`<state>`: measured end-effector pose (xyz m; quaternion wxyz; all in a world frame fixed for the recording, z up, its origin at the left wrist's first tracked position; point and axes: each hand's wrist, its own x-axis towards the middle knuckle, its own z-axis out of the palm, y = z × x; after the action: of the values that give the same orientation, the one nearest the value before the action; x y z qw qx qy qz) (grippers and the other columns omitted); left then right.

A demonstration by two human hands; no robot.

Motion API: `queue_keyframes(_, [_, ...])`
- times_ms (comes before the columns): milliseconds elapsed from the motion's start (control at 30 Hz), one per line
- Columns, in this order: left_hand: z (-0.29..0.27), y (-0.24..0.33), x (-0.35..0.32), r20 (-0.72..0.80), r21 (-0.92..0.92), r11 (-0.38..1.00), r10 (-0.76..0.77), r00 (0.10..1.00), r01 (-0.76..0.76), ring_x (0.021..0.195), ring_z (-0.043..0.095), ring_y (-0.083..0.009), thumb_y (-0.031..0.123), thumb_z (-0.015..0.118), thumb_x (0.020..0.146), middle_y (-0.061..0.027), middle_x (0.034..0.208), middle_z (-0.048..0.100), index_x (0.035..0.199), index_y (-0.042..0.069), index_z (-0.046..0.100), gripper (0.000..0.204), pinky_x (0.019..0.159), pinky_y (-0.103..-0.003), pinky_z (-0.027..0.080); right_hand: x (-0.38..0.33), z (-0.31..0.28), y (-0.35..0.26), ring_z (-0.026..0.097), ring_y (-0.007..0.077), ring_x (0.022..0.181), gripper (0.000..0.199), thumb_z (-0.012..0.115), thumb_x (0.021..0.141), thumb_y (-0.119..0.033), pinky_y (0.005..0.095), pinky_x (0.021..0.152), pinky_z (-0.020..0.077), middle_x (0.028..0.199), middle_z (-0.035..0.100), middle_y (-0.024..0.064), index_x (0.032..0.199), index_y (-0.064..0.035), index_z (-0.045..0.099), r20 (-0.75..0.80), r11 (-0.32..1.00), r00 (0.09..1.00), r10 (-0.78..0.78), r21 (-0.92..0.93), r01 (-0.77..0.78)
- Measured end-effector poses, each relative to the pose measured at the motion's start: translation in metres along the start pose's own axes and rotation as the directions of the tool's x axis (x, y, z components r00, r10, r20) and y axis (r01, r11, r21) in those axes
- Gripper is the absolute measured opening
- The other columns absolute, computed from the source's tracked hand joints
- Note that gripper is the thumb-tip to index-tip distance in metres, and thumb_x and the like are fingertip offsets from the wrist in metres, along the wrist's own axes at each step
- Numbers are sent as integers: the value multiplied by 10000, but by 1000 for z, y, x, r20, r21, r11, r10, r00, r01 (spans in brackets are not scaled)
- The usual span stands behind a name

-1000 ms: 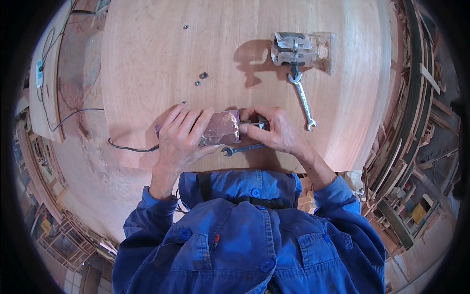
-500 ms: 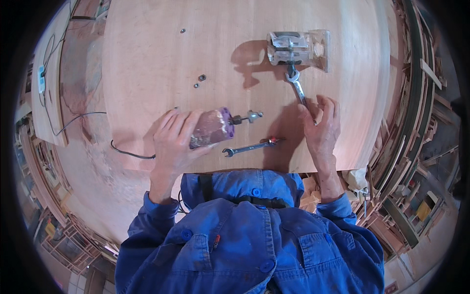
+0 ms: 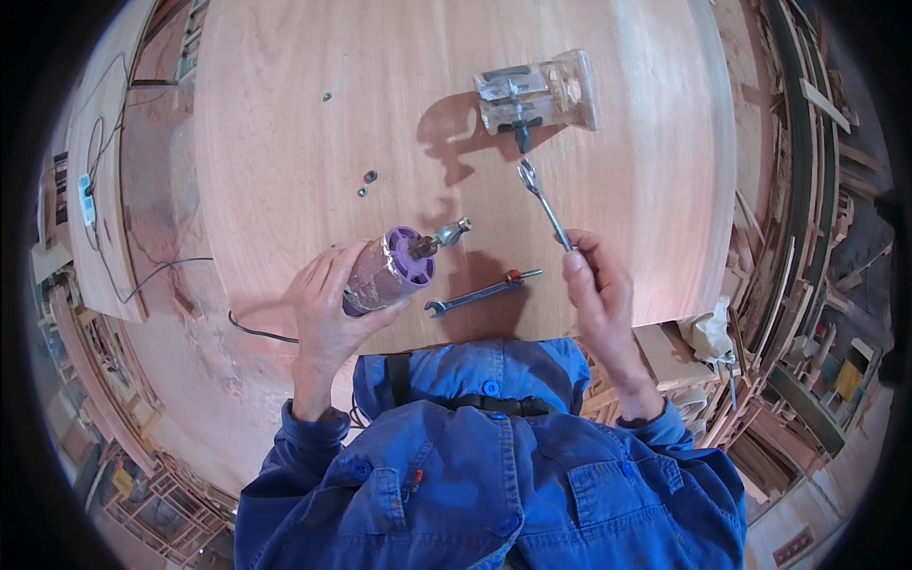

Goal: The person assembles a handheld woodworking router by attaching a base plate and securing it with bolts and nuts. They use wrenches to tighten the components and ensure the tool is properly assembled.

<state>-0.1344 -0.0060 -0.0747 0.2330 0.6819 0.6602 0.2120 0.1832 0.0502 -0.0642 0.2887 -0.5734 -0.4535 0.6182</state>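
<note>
My left hand [image 3: 328,304] is wrapped round the body of a trim router motor [image 3: 375,280], worn and purple at its end. From that end stick out a collet and a metal router bit [image 3: 452,231], pointing to the upper right. In my right hand [image 3: 600,290] is an open-end wrench [image 3: 543,201], gripped near its lower end with the jaw raised toward the far side. Just beyond the jaw lies a clear plastic router base [image 3: 560,90] with a dark clamp screw. Between my hands rests a second open-end wrench [image 3: 475,297], beside a small red-and-metal piece [image 3: 518,276].
Several small metal parts, among them a dark ring [image 3: 370,177], lie on the left of the wooden board tabletop [image 3: 655,180]. A black cord [image 3: 264,331] runs left from the motor. A power strip [image 3: 86,201] sits at far left; stacked timber [image 3: 807,237] lines the right.
My right hand has drawn the wrench left and toward me, away from the router base. My left hand has tilted the motor so its purple end faces up more.
</note>
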Motion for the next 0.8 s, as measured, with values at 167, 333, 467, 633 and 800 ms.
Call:
queue_keyframes(167, [2,17,2,48,-69,996,-46,998,49,1008,696,-290,225,927,624,-147,1112,692,1246,31,630,715,852,-382,563,-6,21,-17,441,44,658,260,549,1051,-154,228,561,365,714,513,-24,1225,30,604,-68,985,989,-133,-115,125])
queue_keyframes(333, [4,27,3,77,-71,990,-113,991,119,977,707,-270,243,933,612,-119,1071,709,1233,46,646,712,846,-370,566,-4,37,-2,701,301,660,347,612,958,-24,410,570,521,763,679,171,1298,37,577,169,707,864,-474,-513,487])
queue_keyframes(467, [7,26,-1,75,-93,991,-88,993,95,963,708,-275,289,931,613,-121,1058,711,1219,57,659,704,825,-374,565,0,19,-22,523,102,558,361,559,1033,-95,286,504,414,672,542,28,1373,27,544,-18,853,954,-300,-452,260])
queue_keyframes(633, [8,25,0,92,-47,994,-96,991,101,955,702,-283,363,911,624,-119,1049,710,1214,51,661,712,817,-382,555,3,23,-3,392,32,575,360,496,1074,-148,228,504,322,690,444,-38,1401,-6,541,-166,894,896,-411,-265,361])
queue_keyframes(800, [8,25,-1,101,-70,993,-90,991,97,939,698,-287,367,906,619,-118,1043,708,1211,45,662,717,807,-384,550,12,8,-6,558,212,592,356,570,1011,-70,308,548,426,706,573,91,1361,-4,560,-22,922,954,-299,-264,283])
